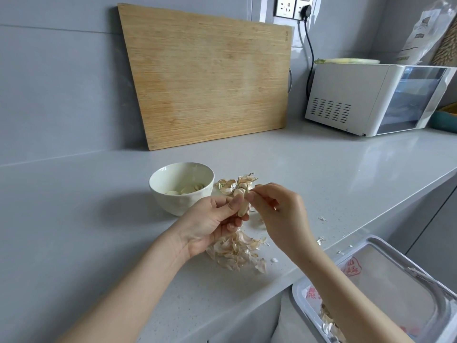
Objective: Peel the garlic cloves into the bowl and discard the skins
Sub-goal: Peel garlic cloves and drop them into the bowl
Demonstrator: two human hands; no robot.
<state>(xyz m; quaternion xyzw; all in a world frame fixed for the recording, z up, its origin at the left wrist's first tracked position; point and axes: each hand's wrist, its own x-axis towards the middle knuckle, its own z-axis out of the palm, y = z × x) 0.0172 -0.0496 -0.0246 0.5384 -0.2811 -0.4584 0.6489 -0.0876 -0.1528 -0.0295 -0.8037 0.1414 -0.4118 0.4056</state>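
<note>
My left hand (212,224) grips a pale garlic clove (243,206) between thumb and fingers, above the counter. My right hand (277,209) pinches the skin at the clove's upper tip. Just left of the hands stands a white bowl (173,174) with a few peeled cloves (185,190) inside. Behind my hands lie unpeeled garlic pieces (235,185) with papery husks. A heap of loose skins (237,251) lies on the counter below my left hand.
A bin lined with a plastic bag (385,276) stands below the counter edge at the lower right, skins inside. A wooden cutting board (210,75) leans on the wall. A white appliance (371,95) sits at the back right. Skin flakes (321,240) dot the counter.
</note>
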